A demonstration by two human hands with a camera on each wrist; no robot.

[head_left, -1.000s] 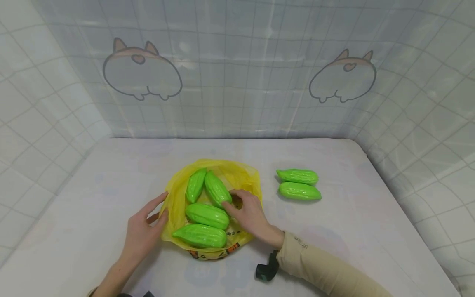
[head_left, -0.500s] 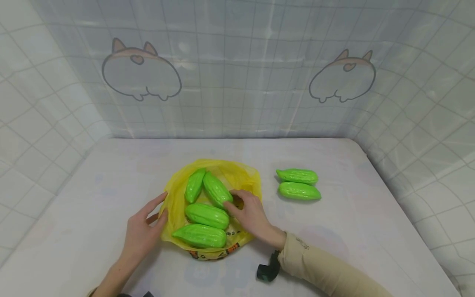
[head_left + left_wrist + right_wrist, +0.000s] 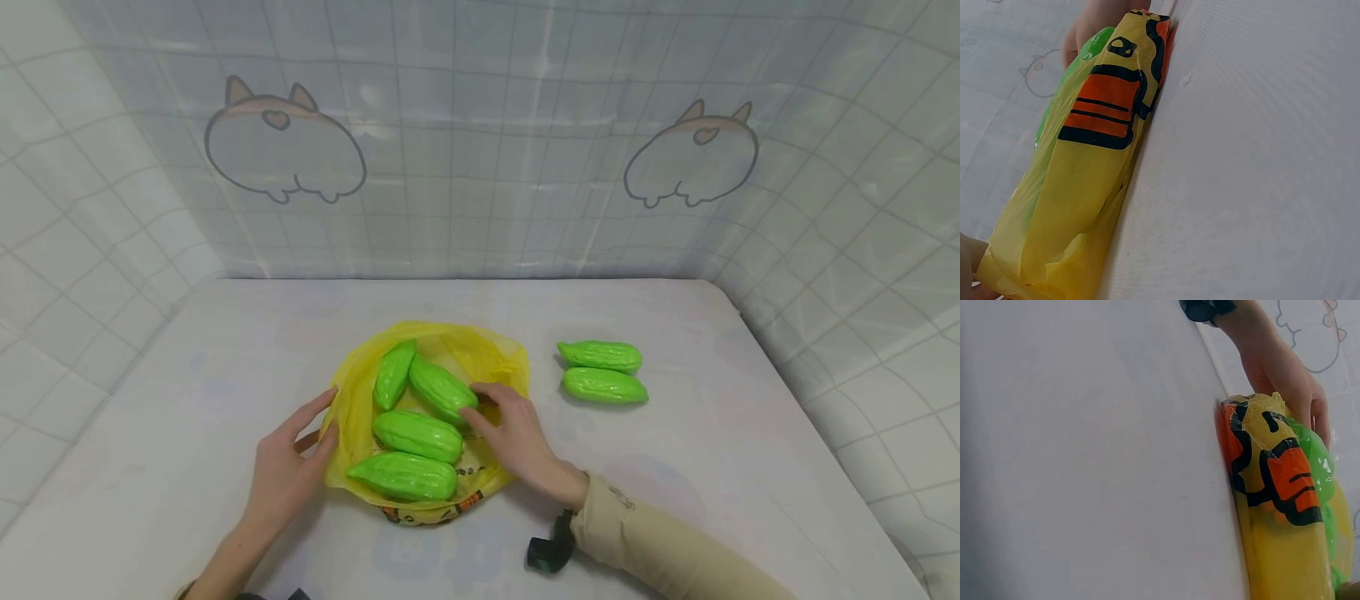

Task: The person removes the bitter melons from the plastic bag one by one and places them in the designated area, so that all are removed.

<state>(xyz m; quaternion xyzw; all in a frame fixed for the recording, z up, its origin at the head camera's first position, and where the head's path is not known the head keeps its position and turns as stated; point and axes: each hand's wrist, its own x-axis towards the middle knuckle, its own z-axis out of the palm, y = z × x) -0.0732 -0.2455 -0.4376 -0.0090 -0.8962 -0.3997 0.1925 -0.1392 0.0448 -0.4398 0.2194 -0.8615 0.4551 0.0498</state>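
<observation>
In the head view, a yellow plastic bag [image 3: 352,367] lies with its mouth spread open on the table. Several bright green bitter melons are inside, one slanting at the upper right [image 3: 441,388] and two lying lower down, including the nearest bitter melon [image 3: 405,476]. My left hand [image 3: 288,471] grips the bag's left rim between thumb and fingers. Reaching into the bag from the right, my right hand [image 3: 521,437] pinches the lower end of the slanting bitter melon. The left wrist view shows the bag's printed side [image 3: 1097,112], which hides most of the contents.
Two more bitter melons, an upper one [image 3: 600,356] and a lower one [image 3: 604,386], lie side by side on the table [image 3: 675,467], right of the bag. A tiled-pattern wall [image 3: 480,208] rises behind, with similar walls at both sides.
My right hand has shifted slightly right, and the slanting bitter melon's lower end has swung right with it. The left hand has stayed at the bag's rim.
</observation>
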